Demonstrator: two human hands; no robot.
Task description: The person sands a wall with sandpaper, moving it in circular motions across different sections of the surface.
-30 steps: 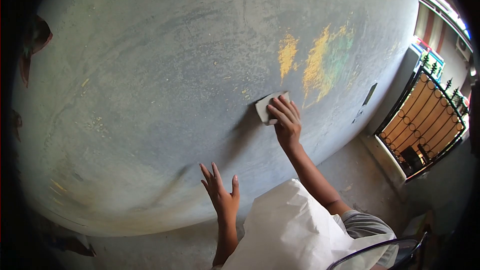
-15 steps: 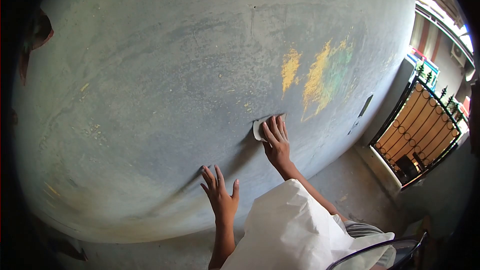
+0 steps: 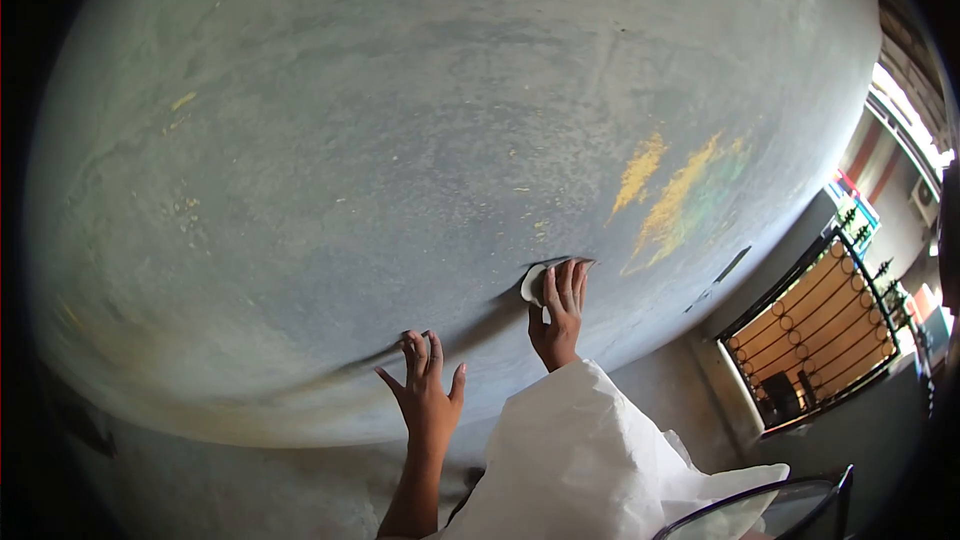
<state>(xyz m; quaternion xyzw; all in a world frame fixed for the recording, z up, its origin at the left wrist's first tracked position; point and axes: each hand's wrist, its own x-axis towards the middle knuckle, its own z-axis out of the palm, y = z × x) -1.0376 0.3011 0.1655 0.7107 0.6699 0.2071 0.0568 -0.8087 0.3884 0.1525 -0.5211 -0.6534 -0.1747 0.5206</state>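
A large grey wall (image 3: 350, 170) fills most of the view, with yellow and green paint patches (image 3: 680, 195) at the right. My right hand (image 3: 558, 312) presses a small pale sheet of sandpaper (image 3: 533, 283) flat against the wall, fingers spread over it. My left hand (image 3: 423, 390) rests with its fingertips on the wall lower down and to the left, fingers apart, holding nothing.
A white sheet or cloth (image 3: 580, 460) covers my front at the bottom. A black metal gate with orange panels (image 3: 815, 330) stands at the right. A dark curved rim (image 3: 770, 505) shows at the bottom right. Small yellow flecks (image 3: 180, 100) dot the wall's left.
My right hand has slid the sandpaper down the wall, away from the yellow patches. My left hand stays on the wall. The view has tilted upward.
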